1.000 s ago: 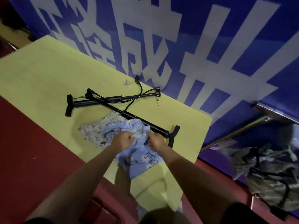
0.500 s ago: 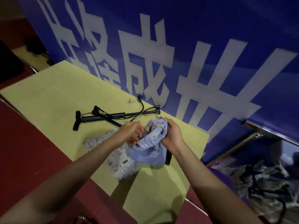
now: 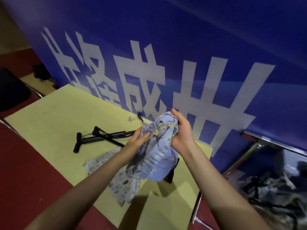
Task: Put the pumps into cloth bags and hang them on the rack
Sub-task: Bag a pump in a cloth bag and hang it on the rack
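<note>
Both hands' grip [image 3: 159, 138] around the blue cloth bag [image 3: 156, 156], pump [image 3: 106, 136] on table [image 3: 49, 123] below-left

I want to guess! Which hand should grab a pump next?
Probably the left hand: it sits nearer the pumps on the table, while the right hand grips the bag mouth.

Both forearms reach forward, left hand [image 3: 136, 140] and right hand [image 3: 181, 130] raised facing, fingers curled in a grip.
</note>
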A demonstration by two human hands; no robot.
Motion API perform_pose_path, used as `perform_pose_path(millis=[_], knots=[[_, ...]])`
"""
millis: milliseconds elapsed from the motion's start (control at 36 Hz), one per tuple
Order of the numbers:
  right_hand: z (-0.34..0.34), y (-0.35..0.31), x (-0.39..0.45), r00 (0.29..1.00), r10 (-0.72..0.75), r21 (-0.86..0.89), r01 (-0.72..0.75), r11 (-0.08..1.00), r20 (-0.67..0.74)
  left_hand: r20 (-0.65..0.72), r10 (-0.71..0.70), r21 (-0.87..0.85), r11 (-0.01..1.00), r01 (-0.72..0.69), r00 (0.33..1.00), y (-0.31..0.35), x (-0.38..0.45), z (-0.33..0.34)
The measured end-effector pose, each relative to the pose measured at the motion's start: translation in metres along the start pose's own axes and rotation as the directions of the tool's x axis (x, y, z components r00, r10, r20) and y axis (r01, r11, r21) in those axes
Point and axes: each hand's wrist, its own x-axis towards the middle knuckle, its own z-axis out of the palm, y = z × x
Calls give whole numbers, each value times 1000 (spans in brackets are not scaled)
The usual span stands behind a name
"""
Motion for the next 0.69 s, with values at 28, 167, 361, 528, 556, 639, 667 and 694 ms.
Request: perform_pose_path(millis=[28, 167, 361, 528, 556, 639, 667, 694], knots=[[-6, 3, 2, 1000, -1, -5, 1, 1000, -17, -3, -45, -23, 999, 45, 999, -2, 1, 1], [-35, 19, 7, 987, -112, -110, 100, 989, -112, 87, -146, -246, 956, 163, 985, -16, 15, -12], [-65, 57, 28, 857, -282, -472, 52, 880, -432, 273, -389, -342, 815, 467, 880, -20, 71, -62], [-35, 105, 55, 763, -302, -443, 24, 896, -571, 269, -64, -114, 989, 98, 961, -27, 82, -104], [-27, 109, 58, 778, -297, -407, 58, 912, -554, 241, 74, 32, 996, -84, 968, -30, 80, -115], [-10, 117, 65, 875, -270, -361, 119, 925, -402, 344, 290, 255, 886, -386, 893, -42, 78, -150], [-5, 120, 68, 893, -278, -373, 138, 918, -353, 373, 288, 294, 865, -406, 882, -45, 78, -165], [1, 122, 69, 905, -286, -391, 150, 908, -316, 389, 277, 313, 857, -409, 878, -46, 77, -179]])
